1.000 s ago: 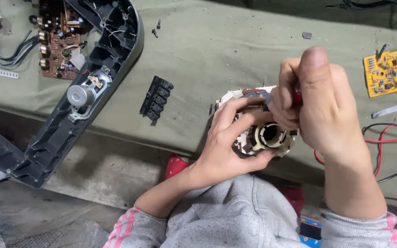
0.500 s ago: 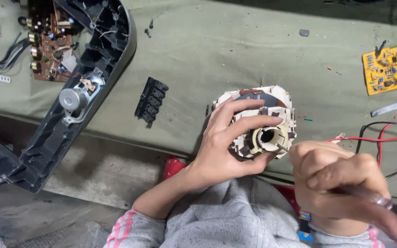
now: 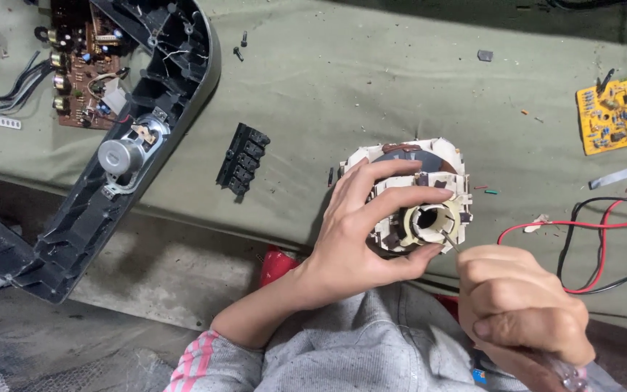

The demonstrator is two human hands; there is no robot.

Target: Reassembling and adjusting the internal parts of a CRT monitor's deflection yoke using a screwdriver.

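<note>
My left hand [image 3: 361, 232] grips a round cream-coloured plastic mechanism [image 3: 419, 207] with a hollow hub, fingers wrapped over its top and thumb under it, at the near edge of the cloth-covered table. My right hand [image 3: 520, 305] is closed around a screwdriver [image 3: 450, 243] with a clear handle at the lower right. The thin metal tip of the tool touches the rim of the hub from below right.
A long black plastic casing [image 3: 121, 156] with a small silver motor lies at the left beside a brown circuit board [image 3: 85, 62]. A black button strip [image 3: 242, 158] lies mid-table. A yellow circuit board [image 3: 618, 112] and red and black wires [image 3: 589, 229] sit at the right. Two loose screws [image 3: 239, 45] lie at the top.
My right hand came off the top of the mechanism, dropped to the lower right, and now brings the screwdriver tip up to the hub. My left hand keeps its grip.
</note>
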